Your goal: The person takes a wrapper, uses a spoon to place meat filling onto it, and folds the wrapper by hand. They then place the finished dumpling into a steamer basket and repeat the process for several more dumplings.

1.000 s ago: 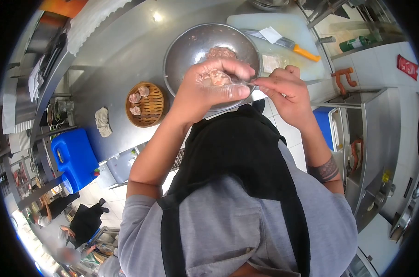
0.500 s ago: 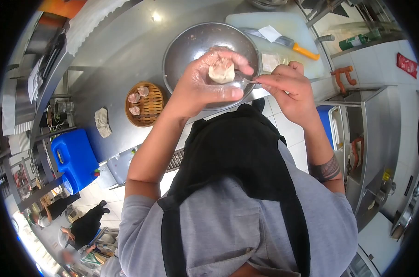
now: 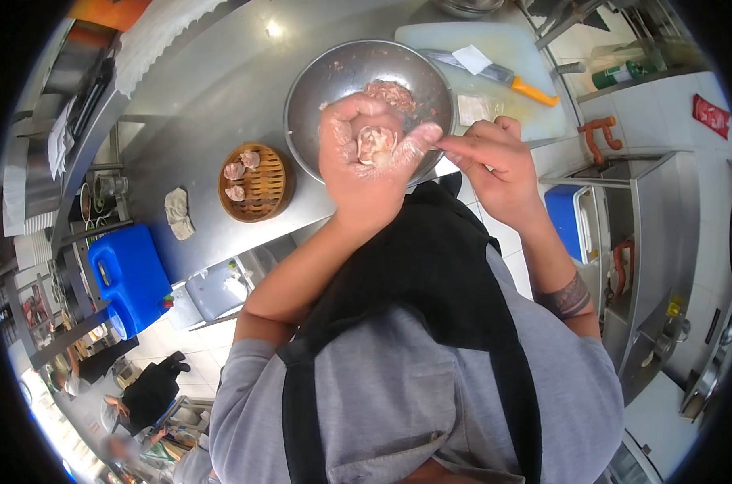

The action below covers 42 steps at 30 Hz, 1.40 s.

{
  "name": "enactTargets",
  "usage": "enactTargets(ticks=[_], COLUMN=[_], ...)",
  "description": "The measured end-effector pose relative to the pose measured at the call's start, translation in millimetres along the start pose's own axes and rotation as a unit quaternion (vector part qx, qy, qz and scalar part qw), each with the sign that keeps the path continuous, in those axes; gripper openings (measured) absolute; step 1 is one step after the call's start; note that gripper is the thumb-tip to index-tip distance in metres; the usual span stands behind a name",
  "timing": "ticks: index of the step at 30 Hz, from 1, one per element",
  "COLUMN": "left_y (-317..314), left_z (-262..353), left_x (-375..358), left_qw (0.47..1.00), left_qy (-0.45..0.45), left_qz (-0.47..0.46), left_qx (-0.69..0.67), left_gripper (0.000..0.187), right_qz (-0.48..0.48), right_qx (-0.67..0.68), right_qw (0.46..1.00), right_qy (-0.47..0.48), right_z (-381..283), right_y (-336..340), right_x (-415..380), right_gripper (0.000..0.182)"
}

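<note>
Cupped over the bowl, my left hand (image 3: 364, 181) holds an open-topped dumpling (image 3: 376, 146) with pleated wrapper and pinkish meat showing. My right hand (image 3: 495, 165) pinches the thin handle of a small metal utensil, which looks like a spoon; its far end is hidden behind my left thumb. The large metal bowl (image 3: 305, 97) lies under my left hand, with raw minced meat filling (image 3: 392, 94) inside. Left of it, a round bamboo steamer (image 3: 269, 189) carries several dumplings (image 3: 235, 171) along its left side.
A knife with a yellow handle (image 3: 534, 91) and a white slip (image 3: 471, 59) lie on the cutting board (image 3: 430, 34). A stack of pale wrappers (image 3: 473, 109) sits near its edge. A crumpled cloth (image 3: 179, 214) rests on the steel counter (image 3: 213, 97). Other people stand far off at lower left.
My left hand has turned upright and moved slightly, so the dumpling's filled top now faces me. The utensil in my right hand has gone from view behind the thumb. More filling shows in the bowl.
</note>
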<state>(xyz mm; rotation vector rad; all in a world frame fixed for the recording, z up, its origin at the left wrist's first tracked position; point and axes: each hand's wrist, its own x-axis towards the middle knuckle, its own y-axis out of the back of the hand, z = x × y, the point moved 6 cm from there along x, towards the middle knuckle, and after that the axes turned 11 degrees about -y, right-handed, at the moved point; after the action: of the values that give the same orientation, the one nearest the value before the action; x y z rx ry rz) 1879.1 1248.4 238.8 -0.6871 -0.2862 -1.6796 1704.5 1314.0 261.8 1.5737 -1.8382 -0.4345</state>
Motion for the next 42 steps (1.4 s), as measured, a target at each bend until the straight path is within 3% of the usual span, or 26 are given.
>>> enactTargets(ticks=[2, 4, 5, 7, 8, 10, 11, 13, 17, 20, 22, 24, 27, 30, 32, 34, 35, 38, 39, 41, 42], left_y=[2.2, 1.8, 5.6, 1.4, 4.0, 2.1, 1.0, 4.8, 5.0, 9.8, 6.1, 7.3, 11.0, 6.9, 15.0, 11.7, 12.2, 15.7, 11.9, 17.7, 12.5], left_z=[9.3, 18.6, 19.3, 14.2, 14.9, 7.4, 7.5, 13.3, 20.7, 27.8, 8.7, 8.1, 11.0, 15.1, 17.8, 14.1, 12.6, 6.0, 9.8, 12.0, 10.7], left_x=[9.2, 19.7, 25.6, 30.6, 31.0, 25.2, 22.6, 19.4, 11.4, 22.0, 20.5, 21.0, 17.4, 16.9, 25.4, 28.5, 30.6, 26.9, 24.3, 18.9, 18.6], left_qw=[0.999, 0.99, 0.99, 0.974, 0.974, 0.959, 0.959, 0.981, 0.994, 0.993, 0.963, 0.969, 0.996, 0.998, 0.993, 0.96, 0.952, 0.952, 0.952, 0.987, 0.987], left_qy=[-0.04, -0.046, -0.045, -0.001, -0.003, 0.092, 0.091, -0.008, -0.057, -0.048, 0.103, 0.092, 0.077, 0.002, 0.022, 0.103, 0.103, 0.114, 0.111, 0.134, 0.133], left_qz=[-0.018, -0.135, -0.136, -0.222, -0.22, -0.252, -0.251, -0.19, -0.086, -0.084, -0.179, -0.205, -0.041, -0.05, -0.092, -0.195, -0.211, -0.251, -0.249, -0.09, -0.089], left_qx=[0.032, -0.021, -0.02, -0.052, -0.05, -0.093, -0.093, 0.036, 0.041, -0.064, -0.173, -0.102, -0.005, -0.026, -0.069, -0.173, -0.196, -0.136, -0.136, 0.006, 0.005], left_gripper=[0.073, 0.086, 0.086, 0.084, 0.084, 0.08, 0.08, 0.079, 0.077, 0.078, 0.079, 0.077, 0.069, 0.075, 0.081, 0.077, 0.075, 0.075, 0.075, 0.058, 0.058], right_qz=[-0.004, -0.007, -0.007, -0.033, -0.034, -0.039, -0.039, -0.021, -0.022, -0.02, -0.037, -0.036, -0.033, -0.035, -0.035, -0.054, -0.056, -0.074, -0.066, -0.059, -0.055], right_qx=[0.007, -0.006, -0.004, -0.006, -0.005, -0.009, -0.009, 0.014, 0.04, 0.048, 0.034, 0.034, 0.048, 0.055, 0.045, 0.025, 0.025, 0.047, 0.052, 0.056, 0.044], right_qw=[1.0, 1.0, 1.0, 0.999, 0.999, 0.999, 0.999, 0.999, 0.999, 0.999, 0.999, 0.999, 0.998, 0.998, 0.998, 0.998, 0.998, 0.996, 0.996, 0.997, 0.997], right_qy=[-0.004, 0.01, 0.009, 0.018, 0.021, 0.02, 0.021, 0.022, 0.003, -0.005, 0.014, 0.017, 0.006, -0.008, -0.015, 0.0, 0.002, 0.004, -0.001, -0.006, -0.012], right_z=[3.8, 4.8, 5.7, 4.5, 4.1, 3.3, 3.3, 4.3, 8.7, 7.5, 4.9, 2.4, 1.8, 4.9, 7.0, 4.4, 3.9, 3.2, 3.8, 2.1, 1.1], right_y=[1.5, 5.5, 7.3, 6.5, 5.6, 3.7, 2.8, 1.5, -6.1, -5.8, -7.4, -7.8, -9.4, -10.9, -7.7, -6.9, -7.9, -13.8, -13.7, -12.5, -11.5], right_x=[2.5, 2.7, 3.3, 4.8, 5.7, 7.3, 7.9, 8.4, 7.7, 5.3, 7.3, 9.7, 11.7, 11.3, 12.5, 12.6, 13.1, 15.0, 15.3, 14.9, 14.6], right_gripper=[0.023, 0.026, 0.026, 0.027, 0.027, 0.026, 0.026, 0.026, 0.026, 0.024, 0.023, 0.021, 0.018, 0.016, 0.015, 0.014, 0.014, 0.013, 0.014, 0.014, 0.014])
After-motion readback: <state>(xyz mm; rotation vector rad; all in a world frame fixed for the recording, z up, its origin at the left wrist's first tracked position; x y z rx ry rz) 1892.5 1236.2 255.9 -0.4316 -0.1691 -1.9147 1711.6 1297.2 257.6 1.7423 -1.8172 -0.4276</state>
